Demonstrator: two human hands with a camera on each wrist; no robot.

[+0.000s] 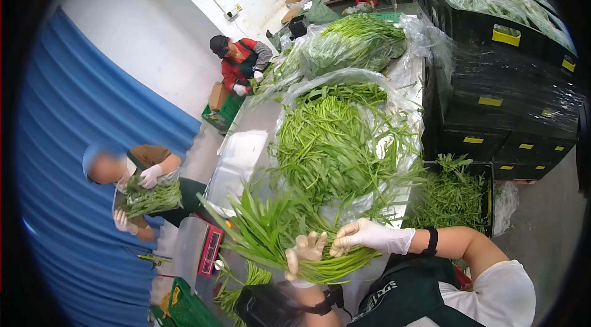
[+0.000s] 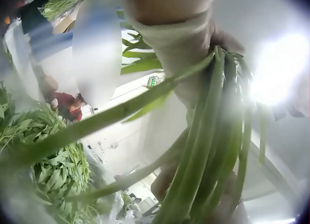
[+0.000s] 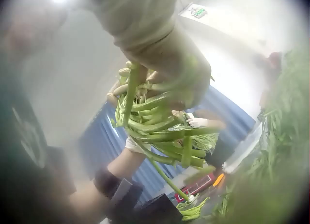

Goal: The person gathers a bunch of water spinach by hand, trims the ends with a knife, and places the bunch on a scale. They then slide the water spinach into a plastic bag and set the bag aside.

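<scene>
My gloved left hand (image 1: 306, 254) holds a bunch of water spinach (image 1: 265, 231), its long leaves pointing to the left and its cut stems to the right. At the stem end, the bent fingers of my gloved right hand (image 1: 372, 236) pinch some stems. In the left wrist view, several stems (image 2: 198, 151) hang from under the glove. The right wrist view shows the thick stem ends (image 3: 160, 132) below the right hand (image 3: 169, 69). A large heap of water spinach (image 1: 326, 142) lies on plastic film just beyond both hands.
A red scale (image 1: 211, 250) stands left of the bunch, with a green crate (image 1: 184, 305) below it. Stacked black crates (image 1: 492, 93) rise at the right, and one crate of loose greens (image 1: 449, 198) sits beside the table. Two other people work at the left and far side.
</scene>
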